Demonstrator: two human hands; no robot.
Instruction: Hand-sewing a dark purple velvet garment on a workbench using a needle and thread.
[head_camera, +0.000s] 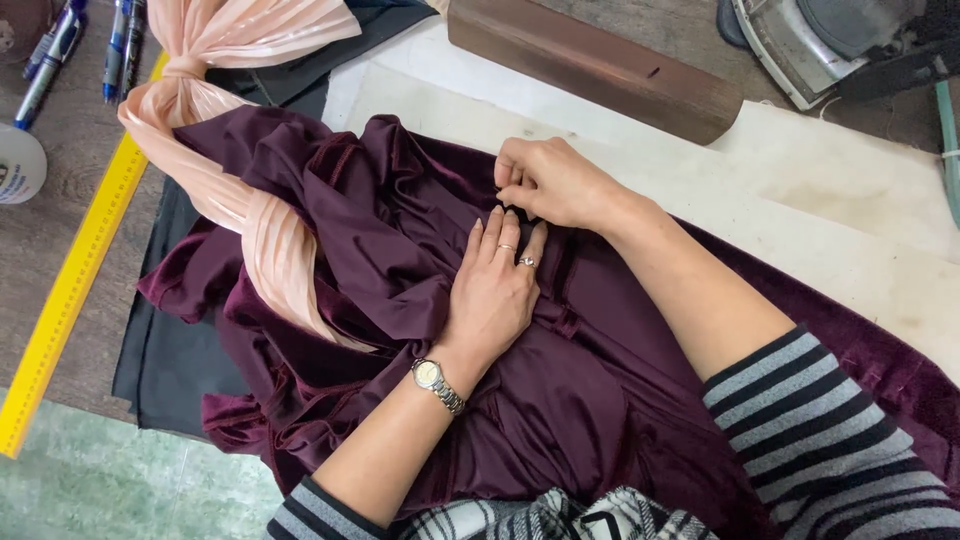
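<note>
The left hand (495, 290) is laid flat, fingers together, on the dark plum velvet garment (560, 400), pressing a fold down. Just above it the right hand (550, 180) is curled, with its fingertips pinching a small tuck of the same cloth; the two hands are almost touching.

The garment is heaped on the padded off-white table (820, 190), with its long axis judged to run from upper left to lower right. A pleated peach satin sash (270, 250) is draped over its left part.

The slippery pile could probably creep from under the flat palm, so that the pinched tuck is lost. The sash might be dragged along if the cloth is pulled rightwards. A yellow plastic ruler (70, 290) lies well apart at the left.
</note>
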